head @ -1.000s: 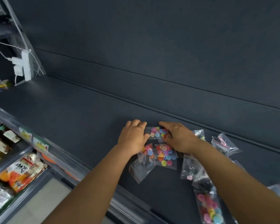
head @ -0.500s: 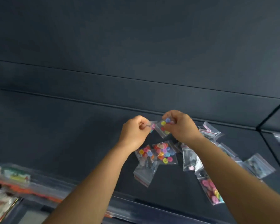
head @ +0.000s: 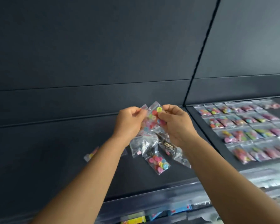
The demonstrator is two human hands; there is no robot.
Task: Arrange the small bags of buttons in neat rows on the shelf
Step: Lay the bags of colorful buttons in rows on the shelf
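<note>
Clear plastic crackles between both hands: the left hand (head: 129, 122) and the right hand (head: 175, 122) have lifted a small bunch of button bags (head: 153, 118) up off the dark shelf (head: 55, 151), where a second ago they were pressed flat on the pile. The fingers (head: 164, 109) of each hand are curled in a pinch on the top edges of the bags, the left taking the left edge and the right the right edge, so the bags hang between them in the air, above the loose heap.

That heap (head: 152, 147) lies below the wrists: a few crumpled bags, one with pink and yellow buttons (head: 158, 162) nearest, and a stray bag (head: 91, 154) off to the left, partly behind the left forearm.

The view has also swung to the right, and the neighbouring shelf section now shows neat rows of bags (head: 249, 130) already laid out, running from near to far. I'd judge that the lifted bags are being squared up to be set down in a row, perhaps alongside those, while the heap underneath is left to sort. How many bags are in the pinch I cannot tell.
</note>
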